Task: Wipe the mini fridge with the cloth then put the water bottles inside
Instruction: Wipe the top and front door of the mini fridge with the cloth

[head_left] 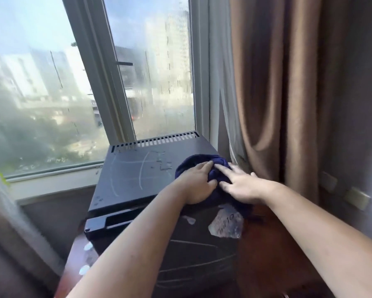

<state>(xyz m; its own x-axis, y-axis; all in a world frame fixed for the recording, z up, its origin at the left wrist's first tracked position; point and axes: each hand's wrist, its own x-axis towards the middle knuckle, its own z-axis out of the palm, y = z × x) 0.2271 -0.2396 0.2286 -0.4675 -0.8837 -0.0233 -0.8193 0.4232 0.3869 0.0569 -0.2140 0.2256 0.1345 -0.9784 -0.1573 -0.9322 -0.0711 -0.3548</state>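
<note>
Fridge (137, 175) stands at the centre of the frame under the window (51, 82), its black top streaked and dotted with droplets near the middle. The cloth (204, 162), dark blue and bunched, lies on the right part of that top, close to the curtain (277, 104). Both forearms reach in from the lower edge and meet on it. The left hand (197, 186) lies over the cloth with its fingers stretched forward, pressing rather than clenched. The right hand (243, 186) has its fingers spread and straight, also pressing down. To wipe well, I'd say spread the cloth flatter and sweep left across the droplets and streaks, keeping even pressure out to the slotted back edge.
</note>
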